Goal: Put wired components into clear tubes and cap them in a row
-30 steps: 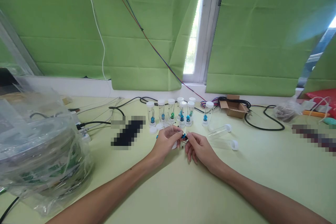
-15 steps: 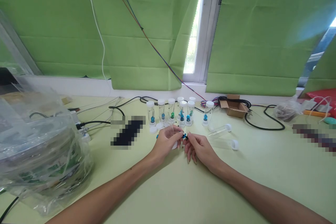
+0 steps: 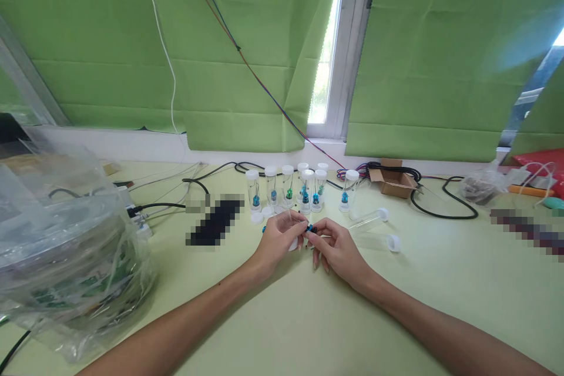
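"While I follow this remotely, where's the small blue piece?"

"Just below frame center, pinched between the left hand and right hand, both narrow. I'd judge two-handed holding keeps something that tiny steady."

"And the pose?"

"I see forearms converging from the lower corners, fingers curled inward. The capped tubes stand upright above the hands, probably to leave working room; two loose tubes lie right of center."

Looks like a workroom or light workshop, judging by the broad pale worktable under a window with green blinds, crowded with capped clear tubes, black cables and a cardboard box.
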A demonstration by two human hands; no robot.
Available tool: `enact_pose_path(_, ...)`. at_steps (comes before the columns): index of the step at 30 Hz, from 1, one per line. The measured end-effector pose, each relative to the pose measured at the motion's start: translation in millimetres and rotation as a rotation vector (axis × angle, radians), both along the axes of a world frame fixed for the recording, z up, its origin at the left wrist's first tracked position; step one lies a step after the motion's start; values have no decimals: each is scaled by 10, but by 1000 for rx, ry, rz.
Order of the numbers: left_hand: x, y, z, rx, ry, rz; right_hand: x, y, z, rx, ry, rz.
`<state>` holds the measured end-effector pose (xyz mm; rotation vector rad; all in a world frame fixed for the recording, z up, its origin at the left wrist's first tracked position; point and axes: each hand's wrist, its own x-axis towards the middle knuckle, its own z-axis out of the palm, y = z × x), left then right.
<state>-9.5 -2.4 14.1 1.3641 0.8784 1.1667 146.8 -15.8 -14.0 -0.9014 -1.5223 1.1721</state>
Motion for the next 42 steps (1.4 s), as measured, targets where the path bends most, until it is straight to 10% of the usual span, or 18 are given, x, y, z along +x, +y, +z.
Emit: enact_pose_path(42,2,-2,1,18,7,-2,-21,18,-15,-44,37,7)
